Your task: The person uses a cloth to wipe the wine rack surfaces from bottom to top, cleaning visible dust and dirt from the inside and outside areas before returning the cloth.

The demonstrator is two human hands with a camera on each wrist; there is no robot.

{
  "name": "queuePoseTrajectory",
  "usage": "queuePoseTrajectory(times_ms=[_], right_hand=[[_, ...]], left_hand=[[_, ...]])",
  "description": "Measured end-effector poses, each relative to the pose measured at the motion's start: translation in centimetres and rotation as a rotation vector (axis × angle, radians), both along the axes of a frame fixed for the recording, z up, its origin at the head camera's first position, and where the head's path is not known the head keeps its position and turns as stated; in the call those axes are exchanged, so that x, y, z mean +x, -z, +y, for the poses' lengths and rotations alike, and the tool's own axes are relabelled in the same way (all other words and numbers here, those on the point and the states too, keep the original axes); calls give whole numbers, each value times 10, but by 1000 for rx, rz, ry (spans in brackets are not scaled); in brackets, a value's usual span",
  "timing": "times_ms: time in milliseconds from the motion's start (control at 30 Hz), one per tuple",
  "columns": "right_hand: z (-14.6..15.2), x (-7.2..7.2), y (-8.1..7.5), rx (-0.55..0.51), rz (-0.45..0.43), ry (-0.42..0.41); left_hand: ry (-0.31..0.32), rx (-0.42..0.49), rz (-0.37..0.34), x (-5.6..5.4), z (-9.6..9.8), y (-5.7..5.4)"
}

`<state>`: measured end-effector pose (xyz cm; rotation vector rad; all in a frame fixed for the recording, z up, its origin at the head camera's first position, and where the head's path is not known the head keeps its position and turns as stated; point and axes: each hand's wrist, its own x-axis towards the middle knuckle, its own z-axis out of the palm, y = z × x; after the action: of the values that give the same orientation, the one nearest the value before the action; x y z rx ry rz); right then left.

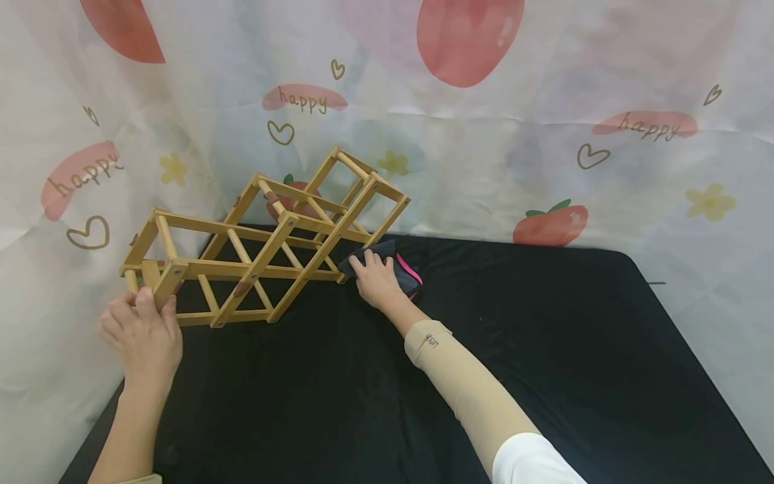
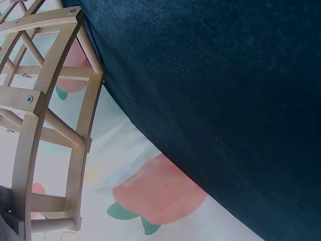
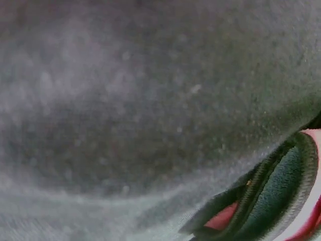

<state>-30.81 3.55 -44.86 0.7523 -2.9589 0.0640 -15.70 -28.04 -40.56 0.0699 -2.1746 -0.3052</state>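
A folding wooden rack (image 1: 254, 274) of crossed slats and round rods stands at the left of the black-covered table, stretched out in a zigzag. My left hand (image 1: 145, 336) grips the near left end post of the rack. At the rack's right end, my right hand (image 1: 377, 279) holds a dark grey fabric item (image 1: 406, 272) with a bright pink edge, fingers bent over its top. Close up in the right wrist view, this item shows a layered edge with pink and white; its kind is unclear. Slats of the rack (image 2: 30, 145) fill the left of the left wrist view.
The black cloth (image 1: 544, 349) covers the table, whose rounded corner lies at the far right. A pale curtain (image 1: 484, 154) printed with strawberries, hearts and "happy" hangs right behind the table and along its left side.
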Motion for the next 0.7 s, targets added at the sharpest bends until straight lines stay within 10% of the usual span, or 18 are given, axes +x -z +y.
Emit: queuePoseTrajectory(times_ms=[700], right_hand=[[0,-2,1,83,-128,-131]], left_hand=[[3,8,-25,1,0,0]])
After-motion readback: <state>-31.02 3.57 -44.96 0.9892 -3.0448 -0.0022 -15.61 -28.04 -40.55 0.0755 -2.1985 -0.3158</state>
